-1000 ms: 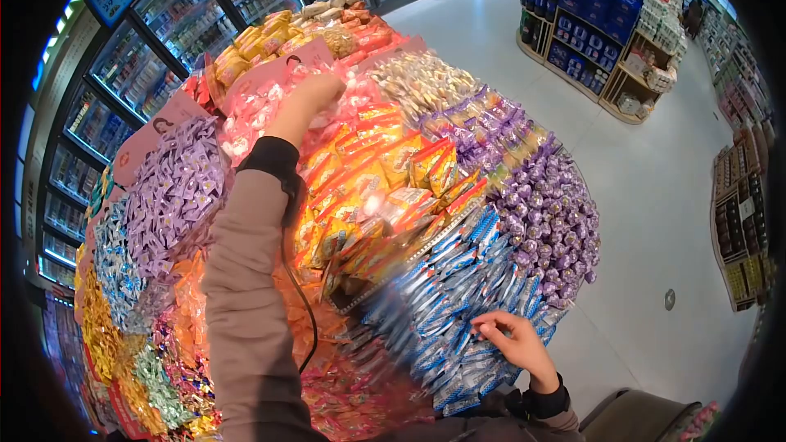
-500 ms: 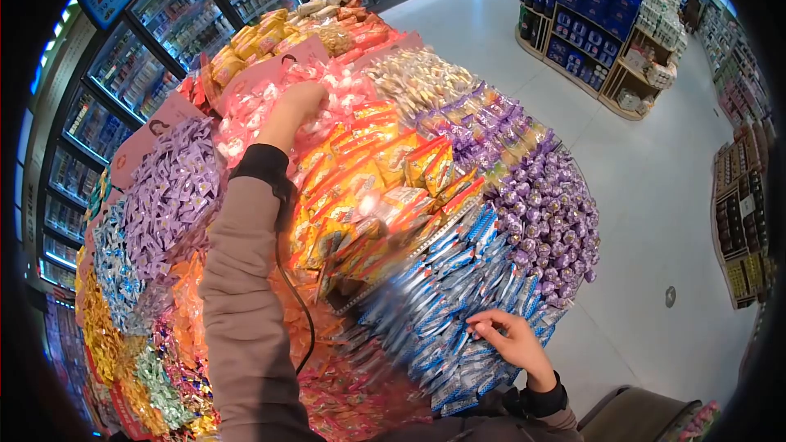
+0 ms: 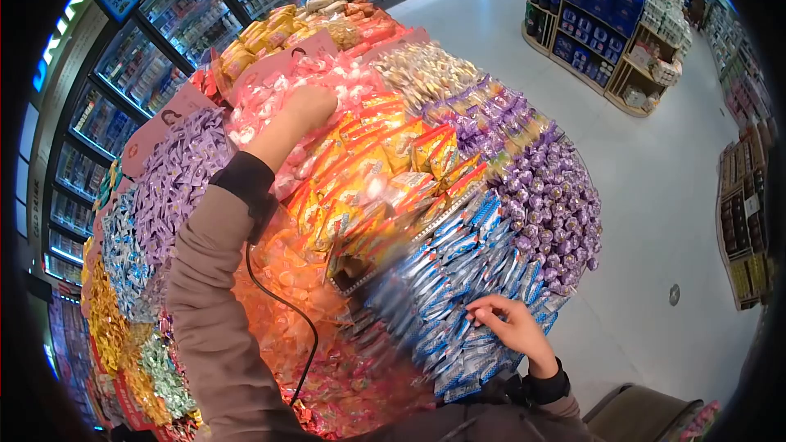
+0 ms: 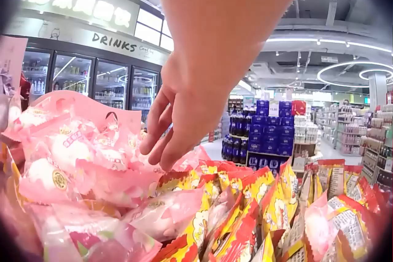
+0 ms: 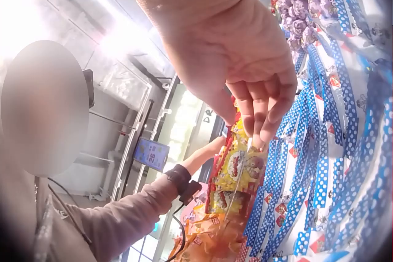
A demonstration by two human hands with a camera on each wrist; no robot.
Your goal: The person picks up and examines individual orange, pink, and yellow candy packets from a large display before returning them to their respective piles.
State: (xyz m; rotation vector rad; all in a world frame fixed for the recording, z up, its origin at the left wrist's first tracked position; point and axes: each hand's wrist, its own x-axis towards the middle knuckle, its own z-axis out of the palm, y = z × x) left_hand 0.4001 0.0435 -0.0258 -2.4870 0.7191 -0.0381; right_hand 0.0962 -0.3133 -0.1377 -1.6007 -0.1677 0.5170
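My left hand (image 3: 311,106) reaches across the candy display to the pink-wrapped white sweets (image 3: 260,106). In the left wrist view its fingers (image 4: 161,130) hang loosely bent, tips right at the pink packets (image 4: 80,157), with nothing showing between them. Yellow-and-red snack packets (image 4: 245,210) stand beside it. My right hand (image 3: 517,331) is over the blue-and-white packets (image 3: 458,311). Its fingers (image 5: 270,105) are relaxed and slightly bent, and no packet shows in them. Blue dotted wrappers (image 5: 319,145) hang close by.
Purple-wrapped round candies (image 3: 548,213) and lilac packets (image 3: 184,164) fill other sections. A low clear divider (image 3: 442,221) separates the yellow and blue packets. A black cable (image 3: 307,319) trails from my left wrist. Drink fridges (image 3: 123,74) stand behind; grey floor (image 3: 639,196) lies right.
My left hand first drew back slightly over the pink sweets, then shifted a little right. The left forearm has swung left, uncovering more orange packets. My right hand has hardly moved.
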